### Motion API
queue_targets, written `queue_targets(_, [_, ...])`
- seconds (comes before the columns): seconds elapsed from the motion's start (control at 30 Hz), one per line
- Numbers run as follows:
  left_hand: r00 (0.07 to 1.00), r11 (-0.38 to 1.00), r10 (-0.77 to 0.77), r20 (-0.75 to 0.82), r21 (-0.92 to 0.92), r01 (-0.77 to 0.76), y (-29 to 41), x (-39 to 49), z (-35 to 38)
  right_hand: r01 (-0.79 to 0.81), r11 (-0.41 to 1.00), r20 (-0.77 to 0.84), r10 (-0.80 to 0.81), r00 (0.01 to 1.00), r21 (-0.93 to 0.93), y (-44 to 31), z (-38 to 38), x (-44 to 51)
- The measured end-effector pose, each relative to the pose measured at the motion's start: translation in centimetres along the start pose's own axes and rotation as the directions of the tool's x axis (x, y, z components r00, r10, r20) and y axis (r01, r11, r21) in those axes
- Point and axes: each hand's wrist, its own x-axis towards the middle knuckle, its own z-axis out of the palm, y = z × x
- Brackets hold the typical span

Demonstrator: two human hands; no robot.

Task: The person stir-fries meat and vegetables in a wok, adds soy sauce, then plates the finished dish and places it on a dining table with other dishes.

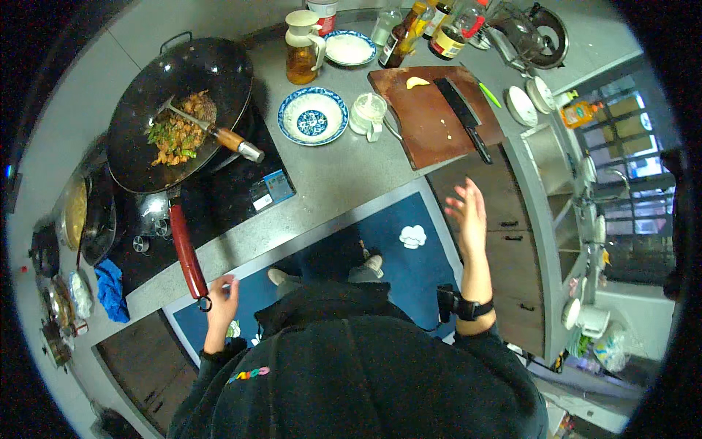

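My left hand (223, 299) is beside the end of the red handle (186, 249) of a black wok (129, 110), fingers apart, not gripping it. Stir-fried meat with green pepper (178, 134) lies in the wok, and a wooden-handled metal spatula (222, 134) rests in it. My right hand (469, 211), empty with fingers spread, hovers off the counter's front edge below a brown cutting board (419, 123). On the board lie a black cleaver (463, 110) and a pale yellow piece of food (417, 82). An empty blue-and-white bowl (312, 116) sits between wok and board.
An oil jug (301, 49), a plate of white granules (350, 49) and sauce bottles (403, 35) stand behind the bowl. A lidded glass jar (367, 114) touches the board's left side. White bowls (521, 106) sit right; a blue cloth (111, 291) lies left.
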Motion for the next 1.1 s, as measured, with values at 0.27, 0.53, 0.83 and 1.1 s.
queue_targets(0.27, [0.903, 0.966, 0.236, 0.360, 0.013, -0.258, 20.7, 4.2, 17.4, -0.053, 0.995, -0.148, 0.064, 0.987, 0.079, 5.0, -22.6, 8.3])
queue_targets(0.53, [0.705, 0.930, 0.333, 0.626, -0.093, -0.356, 34.4, 6.9, 29.1, -0.160, 0.955, -0.448, 0.261, 0.855, 0.251, 9.3, -34.8, 11.8])
queue_targets(0.83, [0.452, 0.824, 0.555, 0.699, -0.384, -0.417, 45.2, 10.5, 37.4, -0.150, 0.921, -0.489, 0.323, 0.810, 0.360, 8.3, -36.6, 15.7])
queue_targets(1.1, [0.493, 0.874, 0.481, 0.725, -0.352, -0.335, 51.5, 11.4, 40.1, -0.224, 0.884, -0.322, 0.371, 0.871, 0.411, 4.5, -41.0, 27.2])
